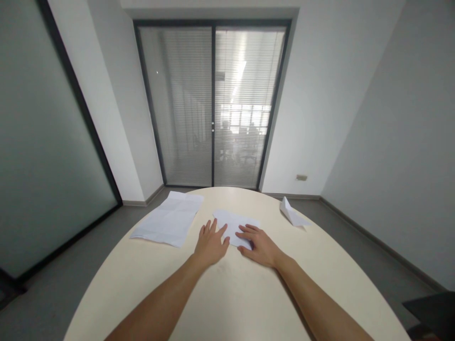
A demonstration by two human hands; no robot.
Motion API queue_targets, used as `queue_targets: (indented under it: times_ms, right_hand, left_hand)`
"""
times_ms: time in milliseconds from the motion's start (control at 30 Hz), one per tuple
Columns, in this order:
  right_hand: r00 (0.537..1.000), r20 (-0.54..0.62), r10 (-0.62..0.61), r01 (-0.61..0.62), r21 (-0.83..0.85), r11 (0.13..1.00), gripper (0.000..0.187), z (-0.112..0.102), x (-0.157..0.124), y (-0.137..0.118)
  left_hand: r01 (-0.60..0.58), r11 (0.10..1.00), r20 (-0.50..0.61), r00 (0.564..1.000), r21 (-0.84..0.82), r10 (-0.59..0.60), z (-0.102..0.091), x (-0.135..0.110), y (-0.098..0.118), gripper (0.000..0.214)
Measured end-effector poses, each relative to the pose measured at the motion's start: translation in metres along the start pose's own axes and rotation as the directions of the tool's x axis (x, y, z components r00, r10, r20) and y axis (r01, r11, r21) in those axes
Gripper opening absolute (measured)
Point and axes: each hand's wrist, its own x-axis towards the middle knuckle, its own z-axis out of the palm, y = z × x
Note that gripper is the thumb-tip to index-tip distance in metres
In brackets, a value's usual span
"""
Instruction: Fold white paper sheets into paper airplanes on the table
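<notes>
A small white sheet of paper [232,221] lies flat on the round cream table [227,298], between and beyond my hands. My left hand [211,244] is at the sheet's left edge, fingers spread, palm down. My right hand [256,244] rests over the sheet's right part, fingers stretched out and covering some of it. Neither hand grips anything. To the left lies a larger white sheet [172,218] with faint creases. On the right side of the table sits a folded white paper piece [292,214], part of it standing up like a paper plane.
Beyond the table is a dark-framed glass door [213,104] with blinds. A frosted glass panel [46,142] stands at the left. A white wall with a socket plate [301,177] is at the right. A dark object [435,310] shows at the lower right edge.
</notes>
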Motion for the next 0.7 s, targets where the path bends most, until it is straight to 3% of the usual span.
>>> queue_targets:
  times_ms: [300, 700]
  right_hand:
    - [0.999, -0.016, 0.036, -0.035, 0.004, 0.999, 0.047, -0.001, -0.0004, -0.002]
    - [0.999, -0.025, 0.046, -0.045, 0.024, 0.999, 0.047, -0.0003, -0.0005, 0.0003]
  left_hand:
    - [0.002, 1.0, 0.049, 0.999, 0.024, -0.003, -0.0005, 0.003, 0.0019, 0.049]
    - [0.009, 1.0, 0.005, 1.0, 0.026, -0.009, 0.0031, 0.005, 0.0021, 0.048]
